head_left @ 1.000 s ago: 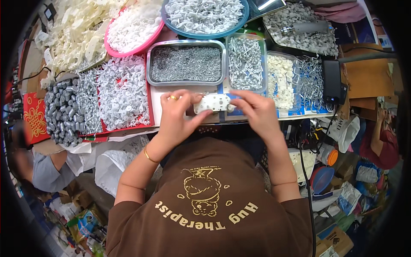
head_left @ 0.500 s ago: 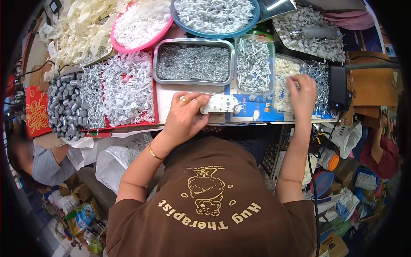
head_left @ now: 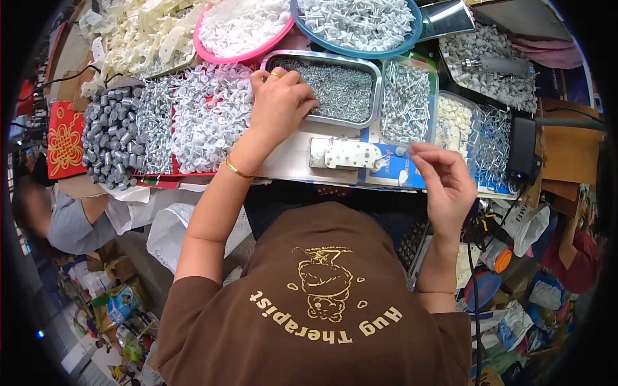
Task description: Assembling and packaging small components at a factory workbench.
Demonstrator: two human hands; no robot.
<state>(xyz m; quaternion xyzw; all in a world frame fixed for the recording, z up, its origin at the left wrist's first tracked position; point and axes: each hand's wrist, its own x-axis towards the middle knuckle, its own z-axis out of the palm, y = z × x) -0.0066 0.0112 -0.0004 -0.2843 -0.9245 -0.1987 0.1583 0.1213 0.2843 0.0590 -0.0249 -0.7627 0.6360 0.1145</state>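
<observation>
A flat white plastic part with small holes [head_left: 351,154] lies on the white board at the table's front, a dull metal piece at its left end; neither hand touches it. My left hand [head_left: 280,106] is over the left end of a metal tray of tiny pins [head_left: 376,96]. Its fingers are bent, with thumb and forefinger together; what they pinch is hidden. To the right of the plastic part, my right hand [head_left: 447,183] holds thumb and forefinger close together above the blue card, with a small pale piece [head_left: 401,152] at their tips.
Behind stand a pink basin [head_left: 198,48] and a blue basin [head_left: 421,29] of white pieces. Grey cylinders [head_left: 109,138] and white plastic pins [head_left: 209,138] are heaped left. Clear boxes of screws [head_left: 405,96] and cream pieces [head_left: 454,125] stand right, near a black device [head_left: 526,151].
My left hand has let go of the white plastic part and moved up to the pin tray. My right hand has come out of the cream pieces, toward me. The view has shifted slightly.
</observation>
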